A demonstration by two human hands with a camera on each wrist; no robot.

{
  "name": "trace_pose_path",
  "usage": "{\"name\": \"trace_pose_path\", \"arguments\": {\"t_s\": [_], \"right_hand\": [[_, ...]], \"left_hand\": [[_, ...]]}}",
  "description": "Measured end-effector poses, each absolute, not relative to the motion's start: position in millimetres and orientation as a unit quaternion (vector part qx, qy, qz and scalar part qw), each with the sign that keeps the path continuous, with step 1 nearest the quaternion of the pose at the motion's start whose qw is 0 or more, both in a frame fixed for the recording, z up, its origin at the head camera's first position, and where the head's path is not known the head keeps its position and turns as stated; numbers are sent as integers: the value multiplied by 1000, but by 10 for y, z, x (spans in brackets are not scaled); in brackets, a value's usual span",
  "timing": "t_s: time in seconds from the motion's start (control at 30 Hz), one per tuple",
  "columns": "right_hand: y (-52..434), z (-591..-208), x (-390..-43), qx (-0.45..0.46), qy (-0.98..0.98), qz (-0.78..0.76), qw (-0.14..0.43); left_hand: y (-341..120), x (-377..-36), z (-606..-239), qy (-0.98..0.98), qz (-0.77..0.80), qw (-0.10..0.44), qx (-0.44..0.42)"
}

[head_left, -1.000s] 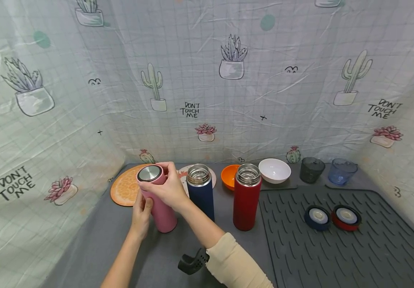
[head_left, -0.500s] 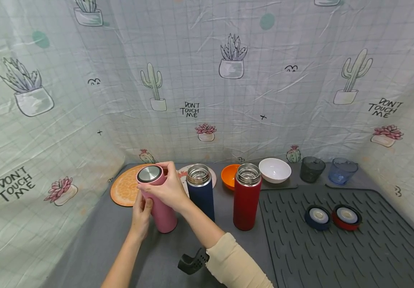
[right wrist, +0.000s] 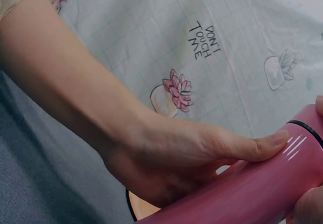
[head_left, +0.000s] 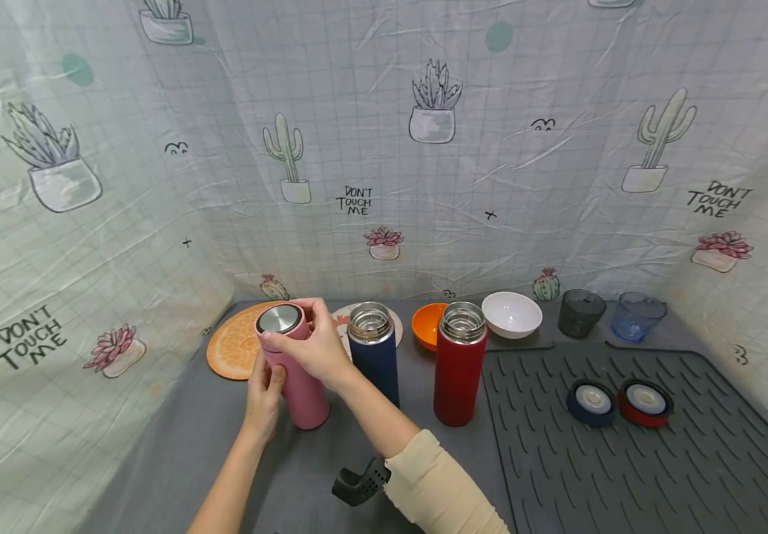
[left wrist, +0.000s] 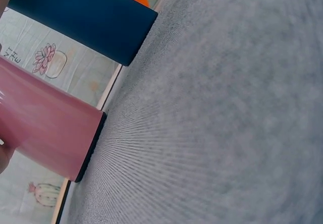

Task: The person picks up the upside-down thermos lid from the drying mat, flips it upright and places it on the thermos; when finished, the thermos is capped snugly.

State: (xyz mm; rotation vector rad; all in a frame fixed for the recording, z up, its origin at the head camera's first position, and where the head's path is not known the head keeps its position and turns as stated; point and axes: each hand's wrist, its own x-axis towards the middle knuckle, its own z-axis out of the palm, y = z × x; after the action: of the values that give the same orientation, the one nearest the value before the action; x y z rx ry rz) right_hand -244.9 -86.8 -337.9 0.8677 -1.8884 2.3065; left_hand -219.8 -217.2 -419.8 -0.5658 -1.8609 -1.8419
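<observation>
A pink thermos bottle (head_left: 305, 397) stands at the left of the table, its pink lid with a steel top (head_left: 280, 319) on it. My left hand (head_left: 262, 400) grips the bottle's body from the left, thumb toward me. From the right, my right hand (head_left: 320, 345) grips the lid, thumb at its near side and fingers behind. In the right wrist view, a dark seam parts lid from body (right wrist: 237, 193). Just right of it stands a lidless navy bottle (head_left: 373, 363), partly behind my right forearm. Beyond that is a lidless red bottle (head_left: 458, 382).
On the ribbed drying mat (head_left: 584, 475) lie a navy lid (head_left: 591, 402) and a red lid (head_left: 645, 403). Along the back are an orange-slice placemat (head_left: 233, 345), an orange bowl (head_left: 426, 326), a white bowl (head_left: 512, 315), a grey cup (head_left: 581, 313) and a blue cup (head_left: 638, 317).
My right thumb tip has shifted slightly rightward along the lid's near side. Both hands keep their grip, and the bottles and loose lids stay where they were.
</observation>
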Motion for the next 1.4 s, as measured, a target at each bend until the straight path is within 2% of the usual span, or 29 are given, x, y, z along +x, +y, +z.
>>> {"name": "trace_pose_path", "arguments": {"t_s": [0.2,0.33,0.6,0.9,1.0,1.17,1.27,1.4], "right_hand": [[-815,-3247,-2316,275,-596,754,22],[-831,-3301,-2352,276,-596,754,23],[-856,-3363,-2404,266,-618,740,-16],[-644,-3216,-2253,304,-674,670,62],[-554,-3152,-2154,345,-669,655,67],[-295,-3168,-1922,425,-651,627,51],[-104,-3254,-1778,455,-645,613,40],[144,-3373,-1642,457,-663,592,38]], "left_hand": [[-2173,-2209,-4203,-678,-668,227,-205],[-2174,-2206,-4200,-678,-669,225,-207],[-2229,-2235,-4227,-703,-637,238,-206],[-2212,-2169,-4091,-730,-607,255,-183],[-2258,-2107,-3990,-744,-573,293,-179],[-2326,-1886,-3904,-776,-462,405,-143],[-2323,-1682,-3920,-786,-410,445,-127],[-2277,-1441,-3960,-787,-371,471,-146]]}}
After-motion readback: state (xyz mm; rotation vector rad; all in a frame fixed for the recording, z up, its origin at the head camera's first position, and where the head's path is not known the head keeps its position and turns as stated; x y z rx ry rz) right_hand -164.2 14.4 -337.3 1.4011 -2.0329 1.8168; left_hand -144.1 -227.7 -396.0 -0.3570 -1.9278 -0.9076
